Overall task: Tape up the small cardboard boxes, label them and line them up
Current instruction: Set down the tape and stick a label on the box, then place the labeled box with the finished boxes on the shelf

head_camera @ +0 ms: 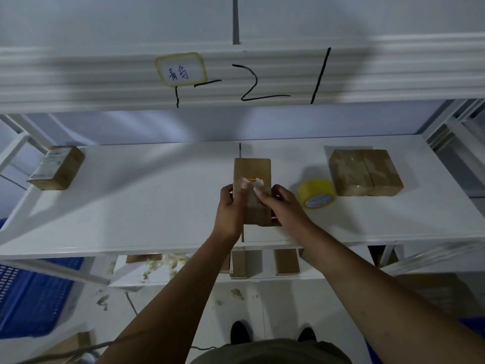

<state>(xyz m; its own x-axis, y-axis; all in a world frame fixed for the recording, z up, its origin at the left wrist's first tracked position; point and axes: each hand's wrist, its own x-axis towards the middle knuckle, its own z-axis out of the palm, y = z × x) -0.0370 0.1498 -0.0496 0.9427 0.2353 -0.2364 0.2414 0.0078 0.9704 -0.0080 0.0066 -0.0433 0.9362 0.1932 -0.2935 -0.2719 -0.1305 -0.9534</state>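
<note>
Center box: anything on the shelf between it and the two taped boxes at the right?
Yes. The yellow tape roll sits on the shelf between the center box, held by the left hand and right hand, and the two taped boxes.

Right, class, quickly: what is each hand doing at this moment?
Left hand: closed on the left side of the small cardboard box on the shelf.
Right hand: fingers pressing on the box's top face.

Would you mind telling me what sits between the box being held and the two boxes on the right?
In the head view, only the yellow tape roll lies between them.
</note>
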